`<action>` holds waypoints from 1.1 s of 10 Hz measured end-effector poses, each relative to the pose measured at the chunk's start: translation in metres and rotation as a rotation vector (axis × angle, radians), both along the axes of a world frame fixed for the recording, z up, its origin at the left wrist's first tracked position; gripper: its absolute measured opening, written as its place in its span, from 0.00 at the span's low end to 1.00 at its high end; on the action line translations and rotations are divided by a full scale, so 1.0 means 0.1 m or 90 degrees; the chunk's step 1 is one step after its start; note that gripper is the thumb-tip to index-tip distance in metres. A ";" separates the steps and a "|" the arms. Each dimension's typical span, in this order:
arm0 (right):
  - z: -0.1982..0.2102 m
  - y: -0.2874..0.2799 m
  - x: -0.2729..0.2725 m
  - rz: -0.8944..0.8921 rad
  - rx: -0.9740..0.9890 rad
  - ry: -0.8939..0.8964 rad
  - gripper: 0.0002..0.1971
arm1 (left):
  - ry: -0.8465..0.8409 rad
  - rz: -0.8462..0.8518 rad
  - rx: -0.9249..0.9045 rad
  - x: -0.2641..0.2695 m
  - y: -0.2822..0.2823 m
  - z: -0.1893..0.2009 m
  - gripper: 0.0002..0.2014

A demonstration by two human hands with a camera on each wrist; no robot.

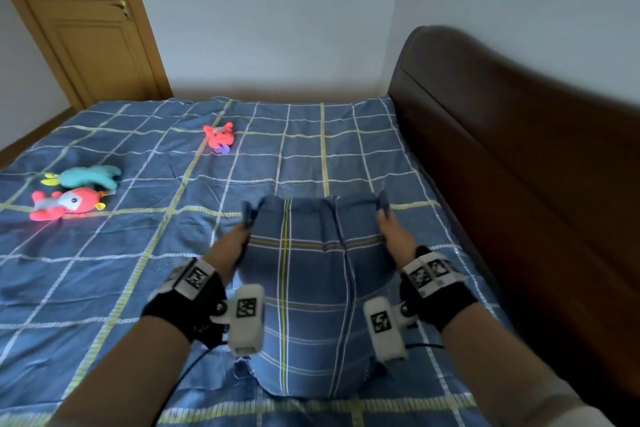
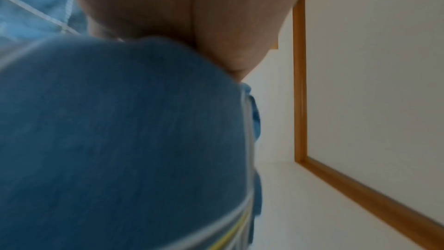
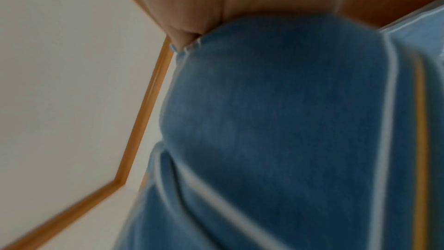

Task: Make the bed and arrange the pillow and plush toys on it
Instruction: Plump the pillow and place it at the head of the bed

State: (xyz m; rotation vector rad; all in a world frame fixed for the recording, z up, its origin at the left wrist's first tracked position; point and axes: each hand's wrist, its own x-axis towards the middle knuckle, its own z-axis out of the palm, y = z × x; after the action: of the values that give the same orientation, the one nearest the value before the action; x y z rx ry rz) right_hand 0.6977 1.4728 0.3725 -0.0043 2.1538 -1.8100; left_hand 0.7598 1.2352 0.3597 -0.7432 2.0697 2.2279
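From the head view, the pillow (image 1: 308, 288) stands lengthwise over the near edge of the bed (image 1: 104, 270), close to the headboard (image 1: 519, 166). The left hand (image 1: 230, 244) and the right hand (image 1: 396, 236) each grasp one far corner, fingers curled into the loose flap of the case. Three plush toys lie apart from it: a red one (image 1: 219, 137) toward the far edge, a teal one (image 1: 88, 177) and a pink one (image 1: 64, 204) touching each other near the left edge.

In the left wrist view, the left hand (image 2: 182, 12) presses against blue fabric (image 2: 120, 140) (blurred, so finger detail is lost).

The right wrist view shows the right hand (image 3: 216, 1) pinching a seamed corner (image 3: 190, 46).

The pillow looks soft and light, likely to sag between grips; holding the stuffed corners rather than the flap should steady it.
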 end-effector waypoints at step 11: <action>0.20 -0.29 0.27 0.335 0.577 0.240 0.26 | -0.039 0.029 -0.193 0.03 -0.08 0.10 0.13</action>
State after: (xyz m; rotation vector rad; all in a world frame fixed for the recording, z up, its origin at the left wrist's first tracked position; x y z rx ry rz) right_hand 0.7249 1.4439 0.3928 -0.6658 2.6904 -0.4925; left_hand 0.7629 1.2269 0.3698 -0.8701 2.4127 1.9051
